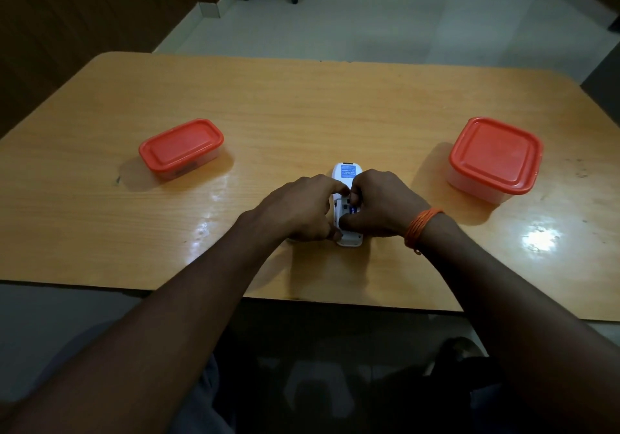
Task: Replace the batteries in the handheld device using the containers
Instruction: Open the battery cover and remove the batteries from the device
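Both hands, left hand (pixel 302 210) and right hand (pixel 382 203), are pinching the white device (pixel 345 173) mid-frame, fingers digging at a battery (pixel 352 210); it could pop out and roll off the counter (pixel 302 104).

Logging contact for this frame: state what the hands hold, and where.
Both hold the device on the table: left hand on its left edge, right hand at the open battery bay.

Dim room, overhead light, glare patches on the glossy bench (pixel 302 104), dark vignetted corners, wide-angle bowing at edges, soft detail
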